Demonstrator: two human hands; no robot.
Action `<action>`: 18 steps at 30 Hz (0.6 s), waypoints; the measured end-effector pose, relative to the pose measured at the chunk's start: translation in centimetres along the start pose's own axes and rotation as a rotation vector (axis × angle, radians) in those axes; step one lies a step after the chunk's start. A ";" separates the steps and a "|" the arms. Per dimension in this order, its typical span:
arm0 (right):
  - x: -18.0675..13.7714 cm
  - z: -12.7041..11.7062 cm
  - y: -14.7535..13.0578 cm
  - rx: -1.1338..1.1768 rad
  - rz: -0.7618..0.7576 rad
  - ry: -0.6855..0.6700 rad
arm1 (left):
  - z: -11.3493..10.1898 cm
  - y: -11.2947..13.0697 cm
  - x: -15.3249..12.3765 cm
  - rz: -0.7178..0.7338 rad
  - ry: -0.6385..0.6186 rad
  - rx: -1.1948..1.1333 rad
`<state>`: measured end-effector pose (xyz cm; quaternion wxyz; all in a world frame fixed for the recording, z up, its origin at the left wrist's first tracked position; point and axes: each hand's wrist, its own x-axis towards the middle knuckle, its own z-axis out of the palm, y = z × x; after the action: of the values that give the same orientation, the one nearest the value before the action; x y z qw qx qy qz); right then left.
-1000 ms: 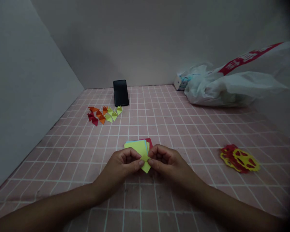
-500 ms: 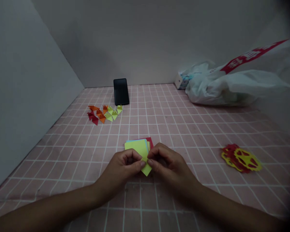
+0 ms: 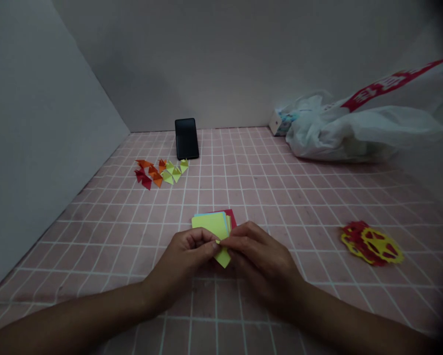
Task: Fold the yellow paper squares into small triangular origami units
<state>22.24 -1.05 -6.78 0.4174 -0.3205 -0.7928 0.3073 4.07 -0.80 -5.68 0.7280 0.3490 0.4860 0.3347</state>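
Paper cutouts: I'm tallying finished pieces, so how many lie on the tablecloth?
2, overlapping at the right of the view: a yellow cutout lying on a red cutout. Others could be hidden underneath.

Yellow-green paper piece (image 3: 223, 257); pink white-gridded tabletop (image 3: 280, 197); black phone (image 3: 186, 138).

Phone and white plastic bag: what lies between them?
Head view: bare pink checked cloth runs from the phone to a small box tucked against the bag.
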 end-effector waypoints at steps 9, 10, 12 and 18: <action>0.1 -0.1 0.1 -0.088 -0.092 0.029 | -0.3 -0.4 0.2 0.052 -0.048 -0.100; 0.1 -0.1 0.0 -0.091 -0.091 0.024 | -0.3 -0.3 0.2 0.058 -0.046 -0.084; 0.2 -0.2 0.0 -0.081 -0.085 0.014 | -0.3 -0.2 0.1 0.064 -0.043 -0.046; 0.5 -0.5 0.4 0.157 0.178 0.027 | 0.0 0.6 0.0 0.098 0.023 0.093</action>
<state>22.51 -0.31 -6.57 0.4230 -0.3601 -0.7289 0.4002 3.95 -0.49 -5.20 0.6881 0.4018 0.4918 0.3509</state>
